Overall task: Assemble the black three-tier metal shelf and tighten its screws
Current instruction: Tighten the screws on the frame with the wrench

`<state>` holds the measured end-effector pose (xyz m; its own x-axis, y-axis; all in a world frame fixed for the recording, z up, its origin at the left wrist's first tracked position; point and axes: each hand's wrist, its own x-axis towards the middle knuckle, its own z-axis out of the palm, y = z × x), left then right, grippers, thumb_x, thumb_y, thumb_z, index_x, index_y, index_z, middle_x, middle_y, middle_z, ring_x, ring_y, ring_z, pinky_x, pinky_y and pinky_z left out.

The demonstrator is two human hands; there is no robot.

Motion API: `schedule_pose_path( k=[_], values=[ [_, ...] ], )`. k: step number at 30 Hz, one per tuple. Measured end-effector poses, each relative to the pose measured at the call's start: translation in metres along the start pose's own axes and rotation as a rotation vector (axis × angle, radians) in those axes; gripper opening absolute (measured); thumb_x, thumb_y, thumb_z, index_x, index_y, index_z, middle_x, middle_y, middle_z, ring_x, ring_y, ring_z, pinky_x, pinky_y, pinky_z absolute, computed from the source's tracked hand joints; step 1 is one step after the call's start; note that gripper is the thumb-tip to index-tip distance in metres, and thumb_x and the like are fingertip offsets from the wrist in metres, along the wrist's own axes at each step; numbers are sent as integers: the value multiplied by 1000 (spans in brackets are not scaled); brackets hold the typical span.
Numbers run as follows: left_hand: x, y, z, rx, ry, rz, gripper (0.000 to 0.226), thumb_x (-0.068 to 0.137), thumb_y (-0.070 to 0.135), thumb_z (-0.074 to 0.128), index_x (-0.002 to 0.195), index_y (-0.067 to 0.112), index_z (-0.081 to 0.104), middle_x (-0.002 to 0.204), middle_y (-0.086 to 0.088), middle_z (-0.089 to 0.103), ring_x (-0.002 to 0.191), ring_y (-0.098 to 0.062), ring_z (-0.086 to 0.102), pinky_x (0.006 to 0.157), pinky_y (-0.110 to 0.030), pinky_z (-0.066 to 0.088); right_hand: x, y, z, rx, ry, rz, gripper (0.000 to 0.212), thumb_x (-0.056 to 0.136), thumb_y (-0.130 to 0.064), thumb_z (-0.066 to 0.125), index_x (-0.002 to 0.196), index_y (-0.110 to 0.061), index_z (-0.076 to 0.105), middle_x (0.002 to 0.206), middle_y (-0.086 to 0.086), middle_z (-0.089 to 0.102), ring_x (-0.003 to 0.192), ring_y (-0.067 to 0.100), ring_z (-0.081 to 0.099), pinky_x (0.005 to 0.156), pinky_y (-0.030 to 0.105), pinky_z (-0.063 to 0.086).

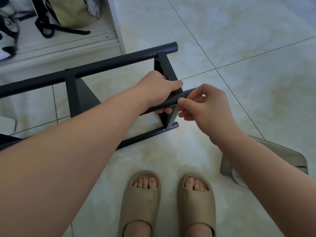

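While shelf [111, 61] lies on its side on tile floor [239, 48], left hand [159, 89] wraps near tube [179, 97], fingers curled round. Right hand [206, 106] pinches tube end, thumb to forefinger; screw between them, cannot tell. Judging: steel frame stiff, paint slick, so grip by bracket [165, 65] joint.

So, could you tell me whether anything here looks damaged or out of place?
Nothing looks damaged or spilled. The black shelf frame lies on its side on the floor; the left hand grips a tube, the right hand pinches its end.

Left hand [159, 89] grips shelf tube [173, 99]; right hand [209, 106] pinches tube end.
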<state>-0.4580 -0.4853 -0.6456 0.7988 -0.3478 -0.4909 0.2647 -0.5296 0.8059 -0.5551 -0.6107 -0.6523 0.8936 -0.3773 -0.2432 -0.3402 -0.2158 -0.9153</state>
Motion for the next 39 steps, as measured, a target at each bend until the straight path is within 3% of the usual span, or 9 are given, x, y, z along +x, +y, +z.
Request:
schedule_pose_path(
  k=[3,8,10,13,18,23,31,35,39],
  values=[
    [2,0,1,9,33,3,29,90,40,65,83,12,64,66,-8,73,56,-27,72,47,-27,50,5,0,-1,-160,18,-57,20,85,-14,75,78,-13,56,68,4,73,60,14,72,66,40,59],
    [-12,-6,12,246,375,150,31,88,53,59,95,23,53,84,10,61,76,-10,59,62,-31,42,-8,6,-18,-321,-31,-113,26,83,-38,80,89,-20,62,81,-7,70,71,3,65,54,13,45],
    [-23,-8,16,319,500,299,25,94,44,56,105,23,50,98,7,58,93,-17,54,74,-32,42,-20,10,-35,-359,-52,-115,29,86,-46,74,104,-26,64,95,-15,70,84,-4,65,62,10,46],
    [-43,-4,27,485,559,494,23,95,34,55,112,18,55,113,-1,57,106,-26,47,86,-39,41,-38,20,-64,-502,-40,-140,42,94,-49,64,130,-28,60,120,-12,66,108,5,62,87,23,44],
    [-77,11,77,647,292,705,23,96,30,55,114,16,57,119,-1,56,107,-28,49,89,-44,43,-68,40,-115,-732,-62,-119,57,100,-42,58,152,-22,43,155,-1,45,143,17,37,113,28,27],
    [-84,0,133,757,-97,540,30,101,37,46,127,23,46,131,4,45,114,-21,49,83,-37,44,-85,73,-164,-850,-34,2,62,102,-43,54,157,-23,34,162,0,34,150,21,23,120,40,24],
    [-55,-30,197,857,-456,228,59,103,36,45,154,19,19,150,-10,42,133,-31,47,108,-43,40,-76,158,-207,-882,-94,227,63,102,-45,51,159,-30,28,162,-4,34,148,22,29,115,43,33],
    [-34,-42,221,786,-499,152,62,104,38,41,156,20,12,119,-13,63,109,-31,59,92,-42,47,-59,202,-214,-894,-137,345,58,104,-38,49,158,-27,31,157,3,42,142,26,39,110,38,36],
    [-25,-60,243,551,-452,109,55,103,36,44,151,28,19,95,-2,62,90,-23,62,72,-35,43,-45,234,-217,-903,-193,417,51,99,-27,53,150,-25,45,147,8,53,133,29,49,102,38,45]
  ],
)
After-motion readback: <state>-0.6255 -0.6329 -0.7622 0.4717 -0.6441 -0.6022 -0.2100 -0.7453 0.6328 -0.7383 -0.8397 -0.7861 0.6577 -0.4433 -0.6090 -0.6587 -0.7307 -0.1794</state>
